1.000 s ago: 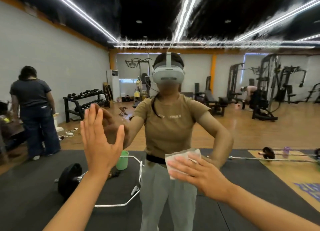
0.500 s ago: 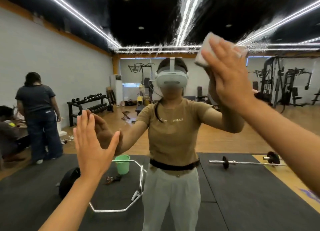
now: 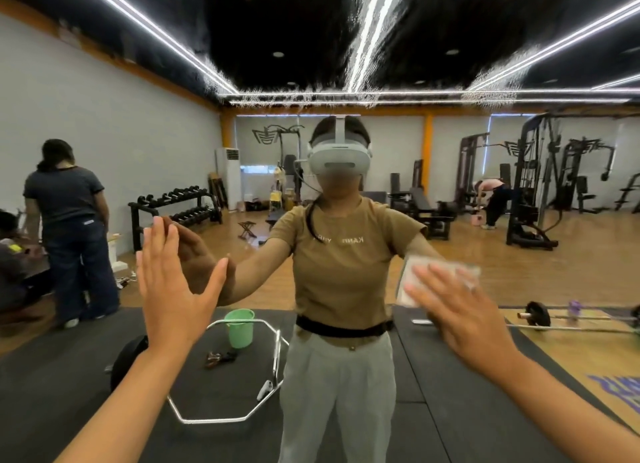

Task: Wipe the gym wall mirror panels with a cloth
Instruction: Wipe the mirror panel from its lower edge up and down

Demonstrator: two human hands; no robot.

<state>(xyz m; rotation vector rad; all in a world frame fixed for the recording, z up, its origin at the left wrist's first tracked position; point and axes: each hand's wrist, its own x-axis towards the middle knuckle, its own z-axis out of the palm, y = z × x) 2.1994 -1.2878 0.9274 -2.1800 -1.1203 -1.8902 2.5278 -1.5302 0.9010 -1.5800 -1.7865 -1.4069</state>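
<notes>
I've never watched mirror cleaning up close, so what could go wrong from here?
The bare left hand lies flat on the mirror, so it will probably leave fresh prints. The right hand presses the cloth with straight fingers only; it could slip out and drop.

Wall mirror (image 3: 104, 91) filling the whole view, glass upright and reflecting the gym room. Faint vertical seam between panels visible low down, right of centre. White cloth (image 3: 415, 279), folded into a rough rectangle, pressed flat against the glass at about waist height, right of centre. Lay slightly tilted and blurred, its lower right part hidden under the spread fingers of the right hand (image 3: 460, 320).
</notes>
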